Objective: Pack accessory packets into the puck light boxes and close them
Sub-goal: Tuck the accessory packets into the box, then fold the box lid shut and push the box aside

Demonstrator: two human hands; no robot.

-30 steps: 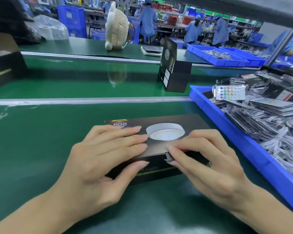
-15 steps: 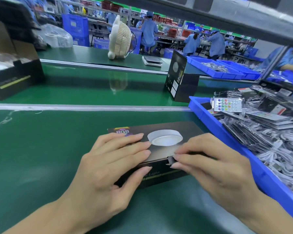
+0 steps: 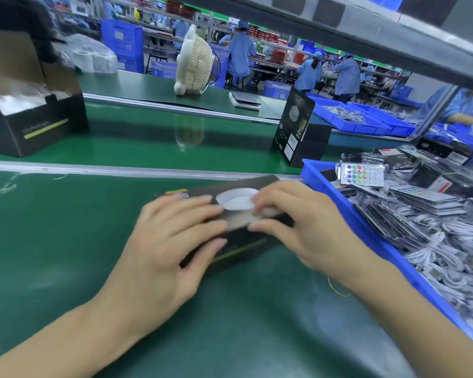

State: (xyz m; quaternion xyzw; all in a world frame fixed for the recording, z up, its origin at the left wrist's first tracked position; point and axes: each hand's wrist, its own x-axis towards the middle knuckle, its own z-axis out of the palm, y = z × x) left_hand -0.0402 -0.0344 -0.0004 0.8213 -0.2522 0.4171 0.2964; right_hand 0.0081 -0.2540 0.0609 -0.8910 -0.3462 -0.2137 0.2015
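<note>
We see a black puck light box [image 3: 238, 241] lying flat on the green tabletop [image 3: 66, 241], near its front edge and just left of a blue bin [image 3: 388, 241] heaped with bagged accessory packets [image 3: 421, 211]. The left hand [image 3: 164, 246] rests on the box's left half — fingers straight and spread over the top, thumb against the near side. The right hand [image 3: 306, 225] lies on the right half, fingers nearly straight, fingertips reaching the printed white puck light [image 3: 236, 199] on the lid; motion blur hides finer contact. Another black box [image 3: 298, 129] stands upright on the belt beyond, and an open box [image 3: 25, 113] sits far left.
</note>
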